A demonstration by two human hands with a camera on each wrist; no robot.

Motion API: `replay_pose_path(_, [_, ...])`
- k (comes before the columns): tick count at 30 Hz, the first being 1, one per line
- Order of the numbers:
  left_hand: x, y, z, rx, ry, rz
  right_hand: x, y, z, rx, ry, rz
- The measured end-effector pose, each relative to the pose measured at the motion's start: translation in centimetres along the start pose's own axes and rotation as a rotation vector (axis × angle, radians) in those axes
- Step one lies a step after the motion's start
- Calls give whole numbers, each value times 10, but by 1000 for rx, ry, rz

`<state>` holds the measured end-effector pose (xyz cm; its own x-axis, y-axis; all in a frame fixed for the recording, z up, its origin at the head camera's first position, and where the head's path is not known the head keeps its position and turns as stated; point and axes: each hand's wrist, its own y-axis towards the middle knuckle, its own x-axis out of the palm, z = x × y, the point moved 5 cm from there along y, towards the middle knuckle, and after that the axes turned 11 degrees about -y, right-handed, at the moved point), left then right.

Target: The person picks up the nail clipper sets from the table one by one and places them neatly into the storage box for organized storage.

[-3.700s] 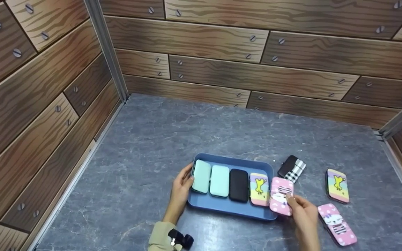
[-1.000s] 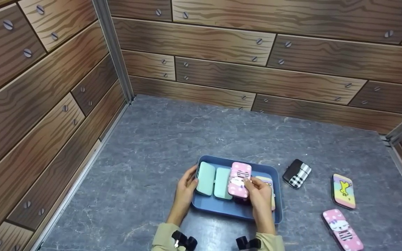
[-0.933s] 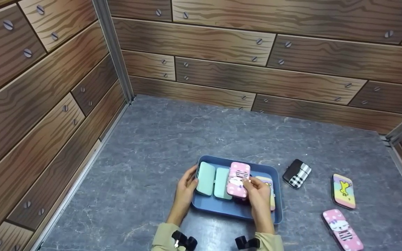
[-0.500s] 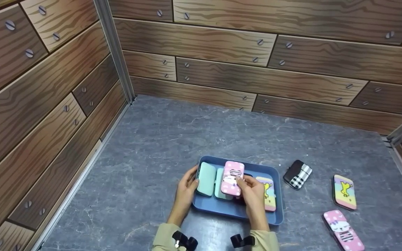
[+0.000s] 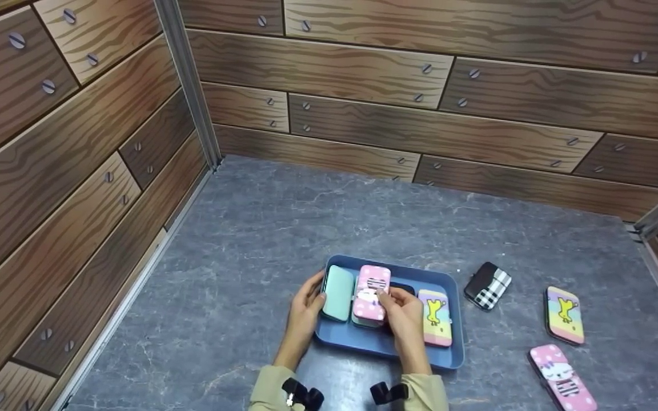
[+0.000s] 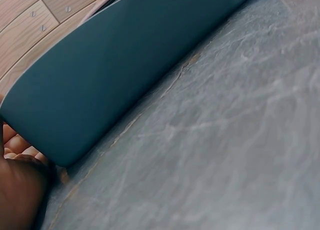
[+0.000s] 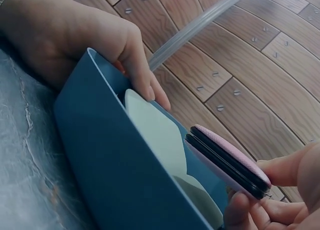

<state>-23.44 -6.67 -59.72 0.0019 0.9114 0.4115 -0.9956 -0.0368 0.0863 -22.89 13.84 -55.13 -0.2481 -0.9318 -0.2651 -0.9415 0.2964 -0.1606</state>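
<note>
A blue tray (image 5: pixel 429 275) holds a row of small hard cases. My left hand (image 5: pixel 301 308) grips the tray's left end, beside a mint case (image 5: pixel 338 292). My right hand (image 5: pixel 406 319) pinches a pink case (image 5: pixel 372 288) with a white cartoon animal, thumb on top. It hovers over a second mint case (image 5: pixel 366 323), which it mostly hides. In the right wrist view the pink case (image 7: pixel 227 157) is raised above the mint ones. A black case (image 5: pixel 404 290) is partly covered by my right hand. At the row's right end lies a pastel case (image 5: pixel 435 318) with a yellow giraffe.
Right of the tray, a black-and-white checked case (image 5: pixel 488 286), another giraffe case (image 5: pixel 564 315) and another pink case (image 5: pixel 562 377) lie on the grey marbled tabletop (image 5: pixel 237 240). Wood-patterned walls (image 5: pixel 357 125) stand at the back and sides.
My right hand has carried the pink case left, from past the tray's right end, over the giraffe and black cases to the second mint one. My left hand keeps its grip on the tray.
</note>
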Motion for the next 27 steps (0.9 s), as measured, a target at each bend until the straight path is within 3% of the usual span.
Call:
replay_pose_path(10, [0,-1,1,-5,6,-24,8,1,-1,-62,-89,19])
replay_pose_path(20, [1,-1,0,5,-9,-13,12,1,-4,-124,-311,49])
replay_pose_path(27, [0,0,2,13,-10,-12,19,-2,-14,-183,-399,73])
